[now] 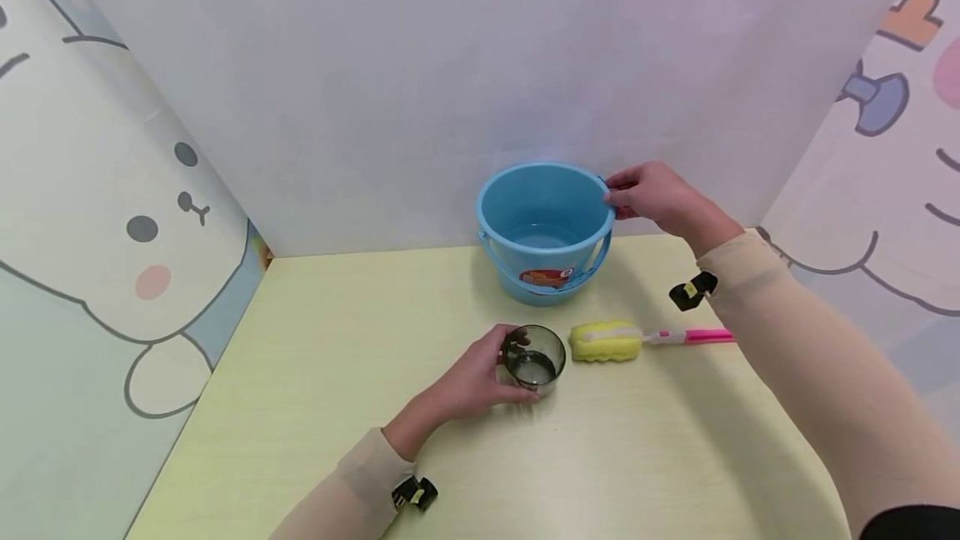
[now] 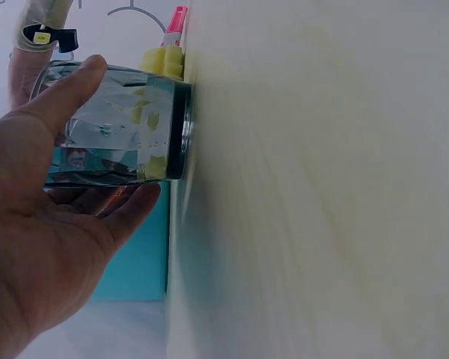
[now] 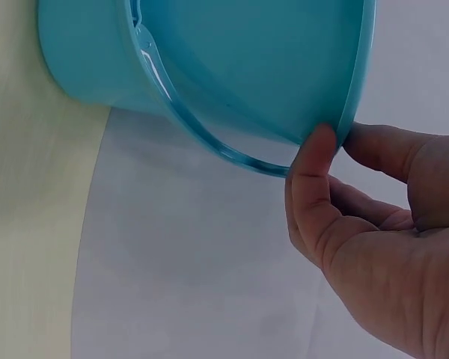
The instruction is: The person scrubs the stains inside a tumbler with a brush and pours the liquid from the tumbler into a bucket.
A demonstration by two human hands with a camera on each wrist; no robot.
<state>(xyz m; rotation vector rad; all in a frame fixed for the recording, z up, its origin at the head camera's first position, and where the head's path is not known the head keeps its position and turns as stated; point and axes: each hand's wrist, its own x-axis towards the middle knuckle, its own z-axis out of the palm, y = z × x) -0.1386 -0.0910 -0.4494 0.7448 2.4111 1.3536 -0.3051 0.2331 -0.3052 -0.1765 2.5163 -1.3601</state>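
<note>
Left hand (image 1: 474, 377) grasps glass (image 1: 536, 365), upright, on or just above table (image 1: 337, 357). Bucket (image 1: 540, 255) stands behind glass. Sponge brush (image 1: 622, 340) lies untouched right of glass; brush work seems unstarted. Right hand (image 1: 658, 197) pinches bucket at rim (image 1: 540, 163): both grips made.

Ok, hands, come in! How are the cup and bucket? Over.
Left hand grips glass cup. Right hand holds blue bucket by rim. Sponge brush lies beside cup, not between cup and bucket.
</note>
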